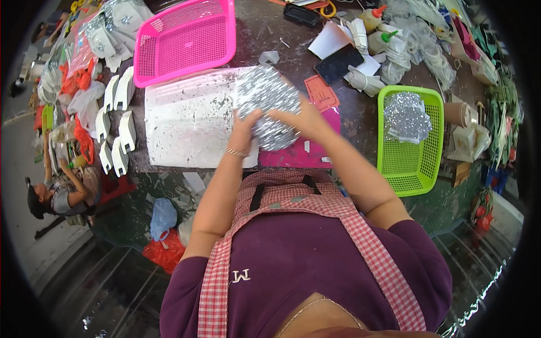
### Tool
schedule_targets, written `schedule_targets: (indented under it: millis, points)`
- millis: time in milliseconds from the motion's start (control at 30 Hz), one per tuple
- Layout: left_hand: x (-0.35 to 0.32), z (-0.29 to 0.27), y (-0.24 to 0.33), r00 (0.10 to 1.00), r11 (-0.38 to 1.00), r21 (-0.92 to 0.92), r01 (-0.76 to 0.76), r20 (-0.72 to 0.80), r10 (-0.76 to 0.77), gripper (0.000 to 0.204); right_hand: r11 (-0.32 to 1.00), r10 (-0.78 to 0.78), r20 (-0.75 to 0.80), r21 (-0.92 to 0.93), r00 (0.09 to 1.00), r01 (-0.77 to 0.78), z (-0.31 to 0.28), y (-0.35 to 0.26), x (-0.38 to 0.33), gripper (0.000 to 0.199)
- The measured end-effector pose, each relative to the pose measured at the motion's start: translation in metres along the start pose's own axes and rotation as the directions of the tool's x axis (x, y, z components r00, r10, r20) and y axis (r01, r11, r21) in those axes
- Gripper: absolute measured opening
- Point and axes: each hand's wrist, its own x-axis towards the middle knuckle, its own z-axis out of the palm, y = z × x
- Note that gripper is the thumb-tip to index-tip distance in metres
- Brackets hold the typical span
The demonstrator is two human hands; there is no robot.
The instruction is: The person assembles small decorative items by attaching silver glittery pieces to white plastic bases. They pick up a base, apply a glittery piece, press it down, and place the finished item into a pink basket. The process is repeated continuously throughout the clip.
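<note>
Between both hands is a silver glittery piece (269,93), roughly rounded, its surface streaked by motion. My left hand (243,132) grips its near left edge, thumb laid on top. On the right side my right hand (304,119) holds it with the thumb across the face and the other fingers hidden or blurred. Whether it is one sheet or a stack I cannot tell. Beneath it lie a white, paint-flecked board (189,127) and a magenta sheet (290,156). Just right of the piece rests a coral-red flat cutout (322,93).
A pink basket (141,53) stands far left, a green basket (383,152) with silver glittery pieces (406,115) at right. Several white curved parts (127,132) line the left. A dark phone (339,63), glue bottles (372,18) and plastic bags (434,56) crowd the far right.
</note>
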Motion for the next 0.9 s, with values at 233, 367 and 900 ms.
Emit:
schedule_targets:
  millis: [233, 367, 900]
  points:
    - [0.035, 0.078, -0.012, 0.987, 0.975, 0.168, 0.145, -0.087, -0.132, 0.081, 0.903, 0.121, -0.082, -0.405, 0.989, -0.144, -0.115, 0.003, 0.054, 0.061]
    - [0.005, 0.035, -0.031, 0.998, 0.909, 0.417, -0.013, 0.058, -0.013, 0.084, 0.900, -0.026, -0.111, -0.435, 0.993, -0.025, -0.109, 0.013, 0.055, 0.066]
    - [-0.174, -0.365, -0.250, 0.734, 0.446, 0.626, 0.640, -0.670, -0.113, 0.047, 0.596, -0.182, -0.188, -0.802, 0.965, -0.044, -0.074, -0.018, 0.041, 0.073]
